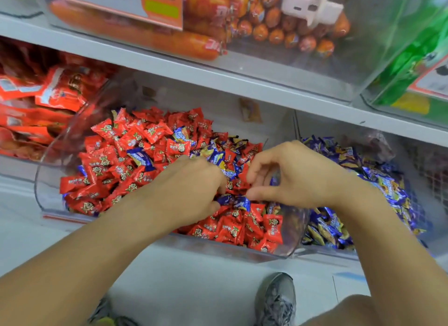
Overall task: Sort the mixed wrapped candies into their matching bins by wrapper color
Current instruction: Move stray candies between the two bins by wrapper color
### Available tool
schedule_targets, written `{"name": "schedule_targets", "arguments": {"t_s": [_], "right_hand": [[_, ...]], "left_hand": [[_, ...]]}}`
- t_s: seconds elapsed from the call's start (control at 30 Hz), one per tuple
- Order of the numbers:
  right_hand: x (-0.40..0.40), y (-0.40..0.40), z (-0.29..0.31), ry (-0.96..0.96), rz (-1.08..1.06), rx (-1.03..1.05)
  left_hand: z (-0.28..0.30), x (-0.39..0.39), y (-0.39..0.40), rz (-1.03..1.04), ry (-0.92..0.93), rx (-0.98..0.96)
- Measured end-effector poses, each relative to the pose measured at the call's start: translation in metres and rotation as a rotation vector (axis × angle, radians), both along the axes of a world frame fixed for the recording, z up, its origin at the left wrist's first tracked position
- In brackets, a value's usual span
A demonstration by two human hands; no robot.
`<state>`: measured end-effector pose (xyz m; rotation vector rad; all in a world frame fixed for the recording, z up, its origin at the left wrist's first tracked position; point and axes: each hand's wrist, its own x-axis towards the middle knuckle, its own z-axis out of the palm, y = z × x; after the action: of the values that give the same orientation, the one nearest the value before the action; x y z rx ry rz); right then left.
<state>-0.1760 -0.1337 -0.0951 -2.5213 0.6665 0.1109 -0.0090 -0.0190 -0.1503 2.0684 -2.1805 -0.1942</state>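
Over the red-candy bin (46,194), both hands (194,180) among mixed candies (135,141).

I see orange sausages (150,38) stacked in a clear tub (315,66) on the upper shelf (169,66), with a price card (135,5) on its front. Green packets (417,58) sit to the right, red packets (36,102) lower left. A grey sneaker (277,299) stands on the floor.
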Motion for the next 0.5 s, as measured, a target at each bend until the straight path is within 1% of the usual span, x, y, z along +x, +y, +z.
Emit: {"name": "schedule_targets", "arguments": {"t_s": [0.03,0.1,0.13,0.17,0.2,0.27,0.37,0.43,0.5], "right_hand": [[0.001,0.003,-0.001,0.061,0.008,-0.030],[0.006,0.008,-0.007,0.211,0.060,-0.223],[0.009,0.009,-0.011,0.251,0.090,-0.333],[0.011,0.010,-0.015,0.261,0.107,-0.399],[0.012,0.009,-0.017,0.252,0.111,-0.420],[0.012,0.006,-0.021,0.199,0.095,-0.382],[0.006,0.001,-0.019,0.043,0.046,-0.307],[0.001,0.001,-0.012,-0.099,-0.025,-0.262],[-0.004,0.003,-0.004,-0.202,-0.117,-0.169]], "left_hand": [[0.000,0.001,-0.001,0.000,0.008,0.010],[0.002,0.004,-0.001,0.017,0.093,0.024],[0.004,0.006,-0.001,0.045,0.159,0.020],[0.006,0.008,-0.002,0.082,0.223,0.014],[0.008,0.010,-0.002,0.121,0.278,0.004],[0.011,0.012,-0.001,0.166,0.362,-0.026],[0.017,0.012,0.002,0.211,0.443,-0.053],[0.020,0.008,0.003,0.246,0.542,-0.069],[0.020,0.005,0.002,0.263,0.620,-0.112]]}}
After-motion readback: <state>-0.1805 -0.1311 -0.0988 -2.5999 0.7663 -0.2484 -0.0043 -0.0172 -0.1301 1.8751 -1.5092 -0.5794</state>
